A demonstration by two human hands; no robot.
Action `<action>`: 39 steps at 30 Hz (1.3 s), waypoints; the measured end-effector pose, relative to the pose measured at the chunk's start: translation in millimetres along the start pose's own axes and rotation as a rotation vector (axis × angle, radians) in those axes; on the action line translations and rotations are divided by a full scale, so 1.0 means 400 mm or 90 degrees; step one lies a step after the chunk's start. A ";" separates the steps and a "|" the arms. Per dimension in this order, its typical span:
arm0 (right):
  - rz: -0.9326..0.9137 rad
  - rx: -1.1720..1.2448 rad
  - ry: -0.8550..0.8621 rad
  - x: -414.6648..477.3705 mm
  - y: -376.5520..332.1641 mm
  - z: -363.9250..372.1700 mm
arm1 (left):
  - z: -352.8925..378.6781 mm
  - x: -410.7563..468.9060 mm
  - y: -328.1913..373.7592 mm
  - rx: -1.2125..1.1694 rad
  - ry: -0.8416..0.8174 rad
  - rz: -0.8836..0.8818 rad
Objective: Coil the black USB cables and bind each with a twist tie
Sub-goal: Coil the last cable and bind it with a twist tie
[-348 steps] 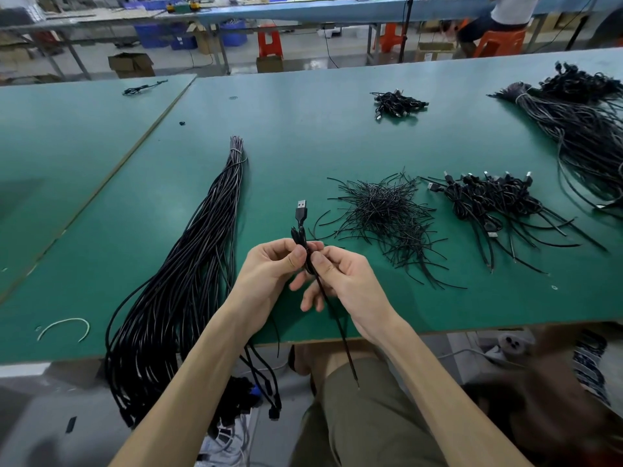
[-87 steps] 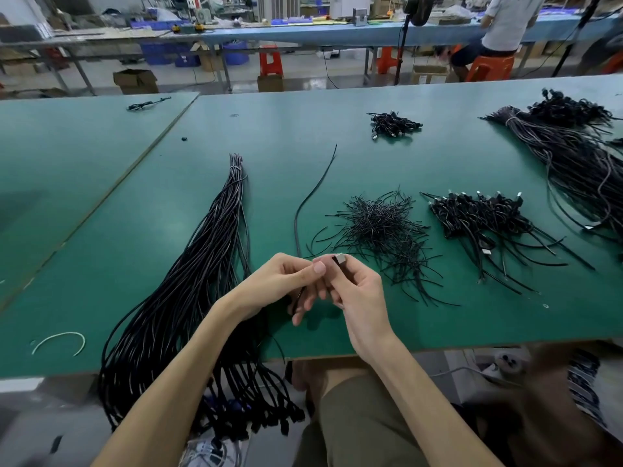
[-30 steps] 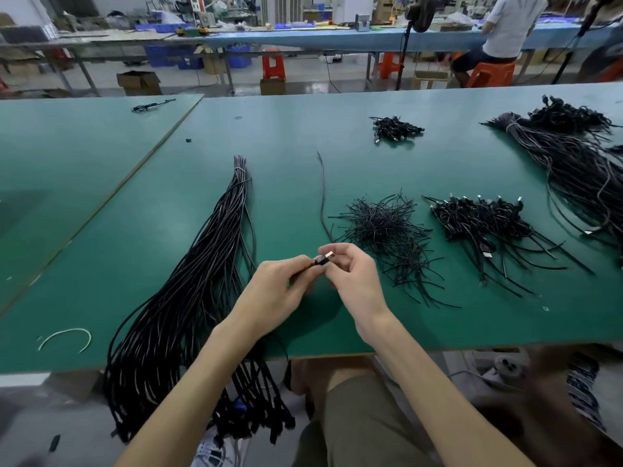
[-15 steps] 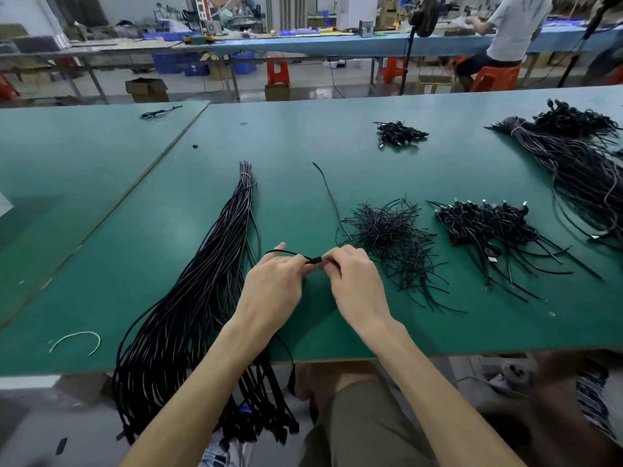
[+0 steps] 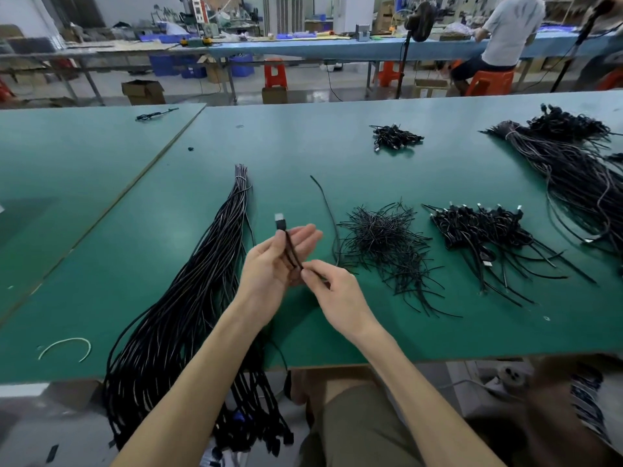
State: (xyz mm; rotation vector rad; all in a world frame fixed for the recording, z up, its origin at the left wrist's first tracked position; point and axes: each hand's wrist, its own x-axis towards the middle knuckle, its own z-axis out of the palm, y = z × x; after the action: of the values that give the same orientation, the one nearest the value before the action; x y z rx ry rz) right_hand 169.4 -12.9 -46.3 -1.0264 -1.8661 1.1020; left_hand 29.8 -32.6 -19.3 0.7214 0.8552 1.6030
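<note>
My left hand (image 5: 269, 261) holds one black USB cable (image 5: 289, 246) folded into a short loop across its palm, thumb pressing it, the silver plug (image 5: 279, 220) sticking up past the fingers. My right hand (image 5: 332, 291) pinches the same cable at the loop's lower end. The cable's free tail (image 5: 325, 203) runs away over the green table (image 5: 303, 150). A pile of black twist ties (image 5: 384, 241) lies just right of my hands. A long bundle of loose cables (image 5: 202, 271) lies to the left and hangs over the table's near edge.
Tied coils (image 5: 482, 227) lie in a row right of the twist ties. A small heap of coils (image 5: 394, 136) sits farther back, and a big cable mass (image 5: 573, 163) at the far right. A white tie (image 5: 65, 345) lies near left. A person (image 5: 505, 32) sits at a far bench.
My hands have lifted off the table and parted. The left palm turned up with the cable folded on it, plug now pointing up; the right hand slid down to the fold's lower end.
</note>
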 end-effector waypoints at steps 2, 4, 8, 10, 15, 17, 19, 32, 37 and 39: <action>0.008 -0.036 -0.027 -0.004 -0.001 0.004 | -0.018 0.001 0.020 -0.158 0.029 0.004; 0.011 -0.054 -0.036 -0.008 -0.003 0.005 | -0.037 -0.003 0.035 -0.261 0.029 -0.006; 0.013 -0.055 -0.006 -0.012 -0.014 -0.002 | -0.045 -0.014 0.044 -0.237 -0.017 -0.019; 0.014 -0.053 0.028 -0.012 -0.012 -0.005 | -0.042 -0.019 0.035 -0.060 0.000 0.028; 0.044 -0.024 0.069 -0.007 -0.005 -0.004 | -0.020 -0.036 -0.016 0.444 -0.033 0.214; 0.053 -0.010 0.065 -0.006 -0.002 -0.008 | -0.022 -0.038 -0.027 0.616 -0.061 0.250; 0.058 -0.027 0.075 -0.005 0.003 -0.013 | -0.024 -0.039 -0.034 0.754 -0.091 0.263; 0.073 0.041 0.132 -0.009 -0.004 -0.007 | 0.011 -0.059 -0.021 0.969 0.058 0.430; 0.057 -0.037 0.113 -0.009 -0.005 -0.001 | 0.016 -0.075 -0.011 0.952 -0.002 0.470; 0.067 -0.018 0.142 -0.006 0.002 -0.008 | 0.014 -0.073 -0.015 0.974 -0.033 0.463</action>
State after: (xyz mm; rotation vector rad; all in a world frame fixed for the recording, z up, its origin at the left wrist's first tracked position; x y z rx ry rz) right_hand 173.5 -13.8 -46.4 -1.2222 -1.6701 0.9798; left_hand 43.3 -59.8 -21.5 2.3105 1.9083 1.2238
